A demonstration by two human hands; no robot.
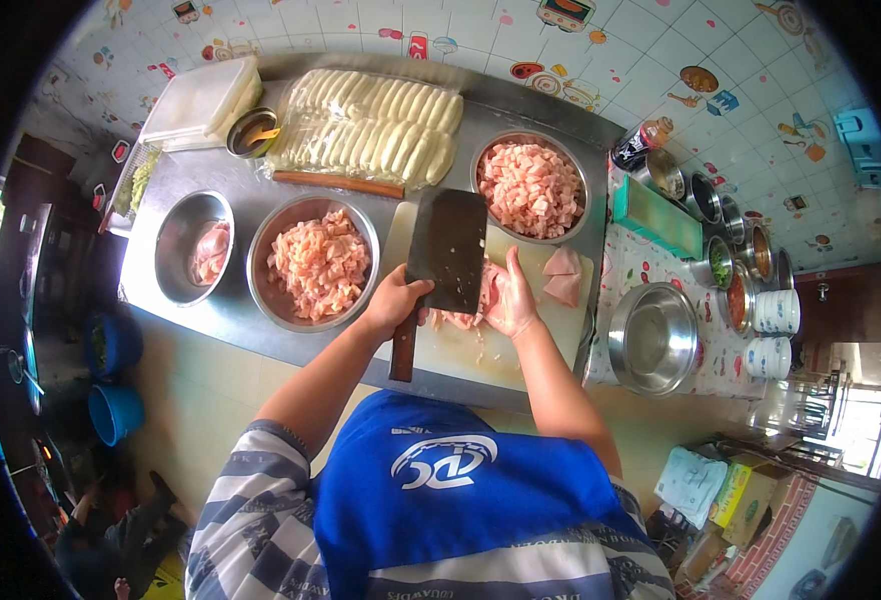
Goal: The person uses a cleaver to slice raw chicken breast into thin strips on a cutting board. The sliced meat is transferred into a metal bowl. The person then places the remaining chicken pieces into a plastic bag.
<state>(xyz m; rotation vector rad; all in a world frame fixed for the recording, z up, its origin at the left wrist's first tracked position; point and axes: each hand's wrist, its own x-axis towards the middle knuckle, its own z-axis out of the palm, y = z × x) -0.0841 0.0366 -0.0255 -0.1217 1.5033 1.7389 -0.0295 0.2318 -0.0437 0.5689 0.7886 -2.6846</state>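
Note:
My left hand (399, 301) grips the wooden handle of a broad dark cleaver (449, 247), whose blade is raised above a white cutting board (448, 352). Against the blade's right side, my right hand (514, 304) cups cut raw meat (490, 283), its thumb up and its fingers partly hidden. More meat bits (457, 320) lie below the blade. Pale pink raw meat pieces (562, 277), which look like chicken, rest at the board's right. Diced meat fills a steel bowl (585, 187) behind the board and another steel bowl (255, 289) to its left.
Farther left, a steel bowl (166, 262) holds a larger meat piece. Plastic-wrapped pale dough rolls (365, 124), a wooden stick (339, 184) and a lidded plastic box (200, 101) sit at the back. On the right-hand table stand an empty steel basin (652, 337), a green container (658, 217) and several small bowls.

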